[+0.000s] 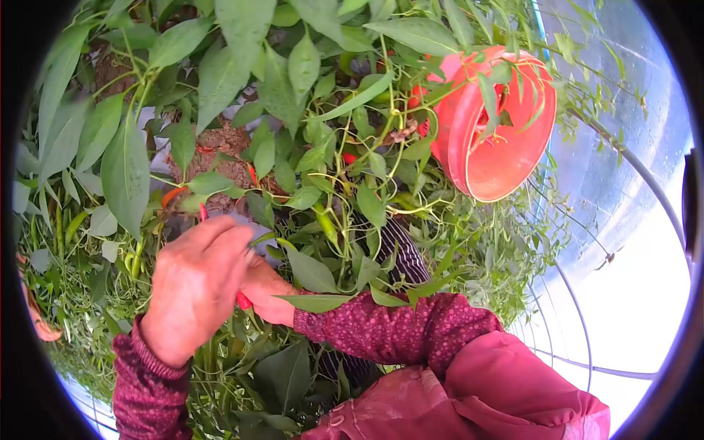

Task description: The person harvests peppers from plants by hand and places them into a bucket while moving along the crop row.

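My left hand (196,282) is closed, its back toward me, and it overlaps the fingers of my right hand. Whatever its curled fingers hold is hidden. My right hand (270,292) reaches in from the right, closed, with its fingertips covered by the left. A red chili pepper (243,301) pokes out between the two hands, against the right palm. Just above the left knuckles shows the tip of another red pepper (203,211); I cannot tell whether it is held. Beside it, an orange-red pepper (174,196) hangs among the leaves.
A red bucket (475,158) leans tilted in the plants at upper right, with some red peppers in it. A green pepper (326,224) hangs near the middle. Leafy pepper plants (220,73) surround my hands. Plastic sheeting (609,191) and curved greenhouse poles (645,176) stand at right.
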Demonstrator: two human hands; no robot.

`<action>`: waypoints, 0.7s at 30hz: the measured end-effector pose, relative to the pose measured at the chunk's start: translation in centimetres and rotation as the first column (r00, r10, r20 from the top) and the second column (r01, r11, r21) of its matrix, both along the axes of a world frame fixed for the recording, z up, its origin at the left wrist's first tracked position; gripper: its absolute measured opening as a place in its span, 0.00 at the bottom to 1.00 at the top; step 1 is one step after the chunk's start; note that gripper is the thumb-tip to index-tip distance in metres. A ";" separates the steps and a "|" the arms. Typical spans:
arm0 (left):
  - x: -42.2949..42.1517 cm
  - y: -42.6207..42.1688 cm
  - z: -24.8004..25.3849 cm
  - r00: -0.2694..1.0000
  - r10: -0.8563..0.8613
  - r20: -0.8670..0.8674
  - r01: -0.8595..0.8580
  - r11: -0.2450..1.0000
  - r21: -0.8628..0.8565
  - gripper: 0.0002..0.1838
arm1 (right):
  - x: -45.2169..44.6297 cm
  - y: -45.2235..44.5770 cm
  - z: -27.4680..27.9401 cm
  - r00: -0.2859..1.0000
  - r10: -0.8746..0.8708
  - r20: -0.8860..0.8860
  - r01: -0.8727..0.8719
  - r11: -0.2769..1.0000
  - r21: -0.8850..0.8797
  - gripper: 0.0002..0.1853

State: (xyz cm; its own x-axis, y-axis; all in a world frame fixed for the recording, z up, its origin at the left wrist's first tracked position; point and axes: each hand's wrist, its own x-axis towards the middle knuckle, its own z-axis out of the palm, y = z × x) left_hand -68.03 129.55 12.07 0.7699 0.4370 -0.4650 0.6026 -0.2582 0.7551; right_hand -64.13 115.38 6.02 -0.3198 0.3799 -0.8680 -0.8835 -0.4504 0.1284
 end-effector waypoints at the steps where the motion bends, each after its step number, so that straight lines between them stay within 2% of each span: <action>1: 1.6 0.0 -0.5 1.000 -0.007 0.002 0.007 1.000 -0.002 0.16 | 0.5 0.0 0.3 0.994 0.087 0.070 -0.090 0.996 0.029 0.14; 2: 3.3 -0.2 -1.1 0.995 0.038 0.096 -0.032 0.997 -0.065 0.15 | 0.6 -1.6 -0.1 0.989 0.149 -0.005 -0.147 0.977 0.157 0.13; 3: 4.9 -0.4 -1.8 0.979 0.091 0.184 -0.068 0.989 -0.130 0.14 | 1.2 -1.7 1.1 0.989 0.146 -0.005 -0.143 0.977 0.157 0.13; 6: 9.3 -1.0 -5.6 0.980 0.021 0.199 0.006 0.991 -0.136 0.13 | 4.2 -2.4 4.6 0.906 0.382 -0.180 -0.362 0.922 0.139 0.15; 7: 10.7 -1.4 -6.9 0.980 -0.003 0.198 0.032 0.989 -0.145 0.13 | 5.3 -2.8 5.5 0.907 0.383 -0.175 -0.362 0.921 0.141 0.15; 9: 13.2 -2.8 -9.3 0.982 0.089 0.164 -0.055 0.978 -0.201 0.16 | 7.2 -3.7 6.9 0.803 0.562 -0.199 -0.514 0.821 0.248 0.19; 10: 14.4 -3.2 -10.2 0.982 0.090 0.166 -0.056 0.978 -0.200 0.16 | 8.0 -4.1 7.4 0.802 0.563 -0.196 -0.515 0.820 0.249 0.19; 12: 16.1 -4.2 -11.7 0.977 0.152 -0.147 -0.196 0.913 -0.357 0.24 | 9.5 -5.0 8.2 0.838 0.525 -0.148 -0.473 0.835 0.280 0.22; 13: 16.3 -5.1 -12.5 0.978 0.148 -0.149 -0.193 0.912 -0.362 0.24 | 10.5 -5.2 8.5 0.840 0.520 -0.151 -0.470 0.839 0.276 0.22; 15: 16.7 -6.3 -13.7 0.963 0.257 -0.077 -0.255 0.784 -0.566 0.31 | 13.0 -5.3 8.6 0.796 0.559 -0.233 -0.483 0.818 0.311 0.21; 17: 16.7 -6.7 -12.8 0.967 0.234 -0.100 -0.249 0.789 -0.561 0.33 | 15.3 -4.7 9.5 0.794 0.542 -0.276 -0.480 0.837 0.264 0.19; 19: 16.3 -6.6 -11.7 0.977 0.174 -0.126 -0.215 0.796 -0.566 0.33 | 17.2 -5.4 10.0 0.780 0.610 -0.137 -0.563 0.781 0.273 0.17; 21: 15.5 -6.8 -11.8 0.976 0.197 -0.090 -0.213 0.799 -0.562 0.32 | 20.5 -5.4 10.9 0.892 0.442 -0.094 -0.424 0.890 0.166 0.14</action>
State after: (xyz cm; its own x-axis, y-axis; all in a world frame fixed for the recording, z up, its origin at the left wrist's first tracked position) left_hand -52.56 122.76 0.26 0.6764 0.2371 -0.6973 0.6142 0.3410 0.7117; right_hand -43.63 110.02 16.92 -0.5829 0.2911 -0.7587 -0.5771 -0.8055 0.1344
